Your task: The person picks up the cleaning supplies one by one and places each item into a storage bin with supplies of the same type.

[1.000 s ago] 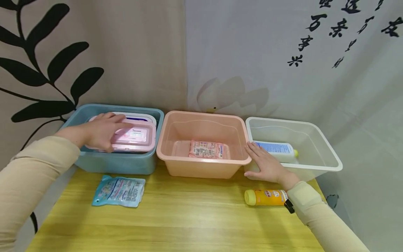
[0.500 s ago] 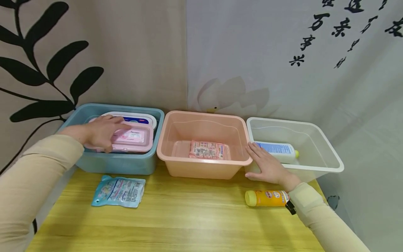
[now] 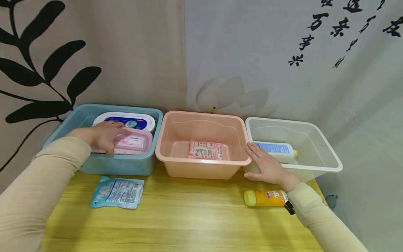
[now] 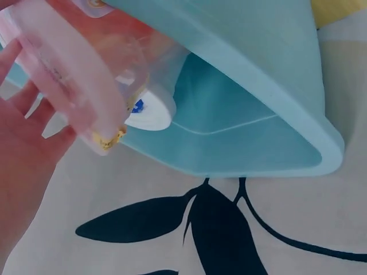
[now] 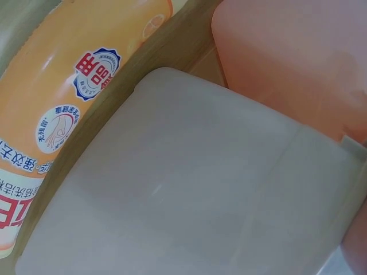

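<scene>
- Left hand (image 3: pixel 102 137), at the left of the frame, holds the pink lidded box (image 3: pixel 138 141) inside the blue bin (image 3: pixel 116 165): fingers spread over the lid, thumb at its near edge.
- The hand covers the box's left part; in the left wrist view the box tilts.
- Just behind it sits a white lidded box (image 3: pixel 141 122) with a dark blue label, partly hidden.
- Right hand (image 3: pixel 266 166), right of centre, rests with straight fingers on the pale bin (image 3: pixel 327 166), where it meets the peach bin (image 3: pixel 201 170).
- It lies in front of a white bottle (image 3: pixel 277 150) inside the pale bin.
- A pink packet (image 3: pixel 206 150) lies in the peach bin, mid-frame.
- On the tabletop (image 3: pixel 189 217), a blue pouch (image 3: pixel 117 193) lies lower left; an orange bottle (image 3: pixel 269 198) lies lower right, its end behind the right sleeve (image 3: pixel 310 206).
</scene>
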A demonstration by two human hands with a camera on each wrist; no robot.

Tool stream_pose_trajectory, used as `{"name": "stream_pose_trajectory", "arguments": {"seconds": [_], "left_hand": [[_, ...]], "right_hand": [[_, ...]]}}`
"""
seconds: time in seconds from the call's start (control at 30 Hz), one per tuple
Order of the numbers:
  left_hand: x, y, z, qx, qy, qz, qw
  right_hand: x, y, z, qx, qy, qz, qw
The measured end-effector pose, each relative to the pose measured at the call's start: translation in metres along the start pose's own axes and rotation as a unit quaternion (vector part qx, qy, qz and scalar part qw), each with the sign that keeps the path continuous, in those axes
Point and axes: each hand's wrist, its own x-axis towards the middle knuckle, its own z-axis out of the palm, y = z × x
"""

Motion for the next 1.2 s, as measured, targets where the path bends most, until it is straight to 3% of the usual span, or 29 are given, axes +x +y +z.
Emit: {"name": "stream_pose_trajectory", "arguments": {"seconds": [0.27, 0.4, 0.5, 0.6, 0.7, 0.8, 1.2], "left_hand": [[0.0, 0.002, -0.003, -0.051, -0.038, -0.039, 0.9972], [0.001, 0.001, -0.003, -0.059, -0.055, -0.044, 0.9958], [0.002, 0.002, -0.003, -0.047, -0.054, -0.038, 0.9967], [0.003, 0.003, -0.002, -0.008, -0.051, -0.029, 0.9982], [0.003, 0.002, -0.001, 0.036, -0.037, -0.019, 0.9985], [0.001, -0.001, -0.002, 0.051, -0.018, -0.025, 0.9982], [-0.009, -0.011, 0.005, 0.041, 0.082, -0.028, 0.9954]], "right_hand": [[-0.001, 0.0, 0.0, 0.005, 0.005, -0.002, 1.0], [0.0, 0.002, 0.002, 0.001, 0.007, -0.003, 1.0], [0.0, 0.002, 0.002, 0.0, 0.008, -0.003, 1.0], [0.0, 0.002, 0.002, 0.005, 0.01, -0.001, 0.9999], [0.0, 0.003, 0.003, 0.002, 0.013, 0.0, 0.9999], [0.0, 0.003, 0.003, -0.003, 0.019, -0.003, 0.9998], [0.0, 0.002, 0.003, 0.0, 0.005, -0.001, 1.0]]}}
